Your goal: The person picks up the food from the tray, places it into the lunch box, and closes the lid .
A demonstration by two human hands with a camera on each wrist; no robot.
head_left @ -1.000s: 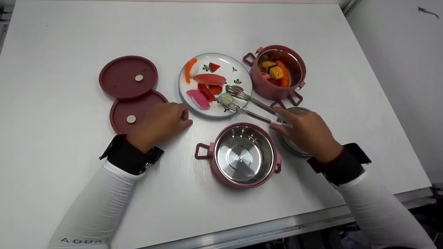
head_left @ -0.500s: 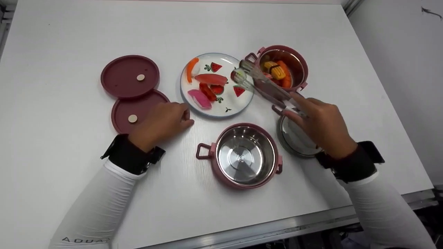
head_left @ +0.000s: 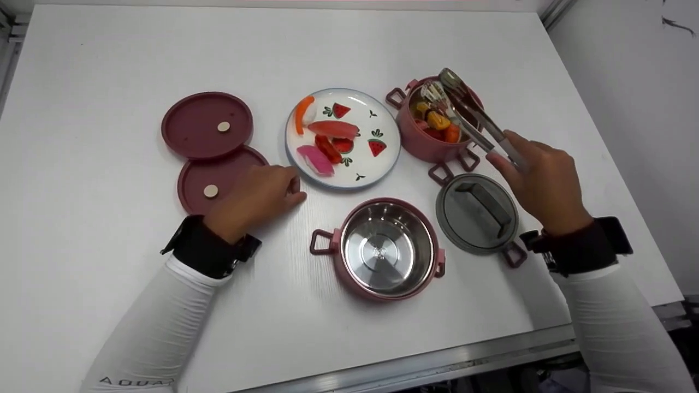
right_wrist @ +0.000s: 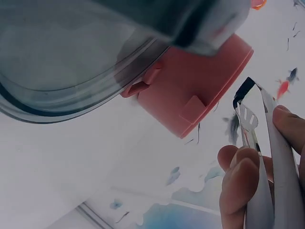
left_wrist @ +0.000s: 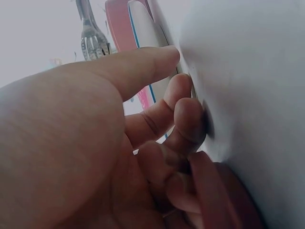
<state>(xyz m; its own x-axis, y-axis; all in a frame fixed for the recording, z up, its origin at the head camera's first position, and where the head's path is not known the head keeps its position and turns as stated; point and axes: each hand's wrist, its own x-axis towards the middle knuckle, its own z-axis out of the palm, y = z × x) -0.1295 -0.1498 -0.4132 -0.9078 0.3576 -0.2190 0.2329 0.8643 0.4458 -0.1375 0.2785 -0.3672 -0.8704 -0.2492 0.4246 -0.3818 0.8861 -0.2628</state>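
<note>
My right hand [head_left: 546,185] grips metal tongs [head_left: 494,128] with pale handles, their slotted tips over the far pink pot [head_left: 428,144]. A dark piece [right_wrist: 244,90] shows at the tips in the right wrist view. Inside that pot lie a yellow sushi piece with a black band [head_left: 437,119] and orange pieces. My left hand [head_left: 256,194] rests on the table, fingers loosely curled and holding nothing, partly over the lower burgundy lid [head_left: 191,177]. A white plate [head_left: 382,169] with watermelon prints bears pink sushi [head_left: 317,159], salmon sushi [head_left: 334,129], a red piece and an orange-topped piece.
A steel-lined pink pot [head_left: 338,273] stands in front, between the hands. Right of it sits a round grey lid with a handle [head_left: 483,204], burgundy loops sticking out at two sides. Another burgundy lid [head_left: 199,125] overlaps the lower one at left.
The right hand has moved right and away from me, carrying the tongs and a small cucumber sushi roll from the plate to above the far pot. The left hand stays put.
</note>
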